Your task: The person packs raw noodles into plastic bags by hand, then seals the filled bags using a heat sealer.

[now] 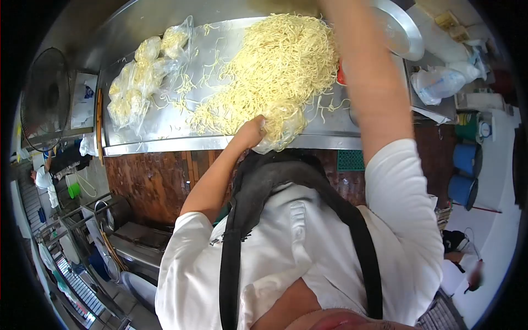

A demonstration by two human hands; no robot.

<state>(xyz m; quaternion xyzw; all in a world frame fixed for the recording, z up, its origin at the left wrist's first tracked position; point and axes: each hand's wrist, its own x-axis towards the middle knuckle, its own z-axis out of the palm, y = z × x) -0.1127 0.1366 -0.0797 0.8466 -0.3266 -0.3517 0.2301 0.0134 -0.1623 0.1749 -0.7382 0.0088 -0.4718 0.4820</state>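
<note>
A clear plastic bag (282, 125), bulging with pale yellow noodles, sits at the near edge of a metal table, just in front of the person's dark apron (275, 170). The plastic is thin, crinkled and shiny, rounded over the tangled strands inside, with a loose, see-through fold toward the person.

The left hand (252, 132) grips the bag's left side, its fingers curled closed on the plastic. The right forearm (374, 82), blurred, reaches up past the top of the view; its hand lies outside the picture, so I cannot tell how those fingers are.

Right behind the bag rises a large heap of loose noodles (286, 55), light yellow, thin and tangled, thinning out leftward into stray strands on the metal table (220, 142). Farther left on the same table lies a cluster of filled plastic bags (135, 91), bunched together, their clear film wrinkled around similar noodles. Something red (341, 73) peeks out between the heap and the right forearm.

At the upper right is a round metal tray (413, 38). Beyond the table's right end are pale plastic bags (437, 83) and blue buckets (463, 190). Below the table, the floor (146, 184) is reddish brown.
</note>
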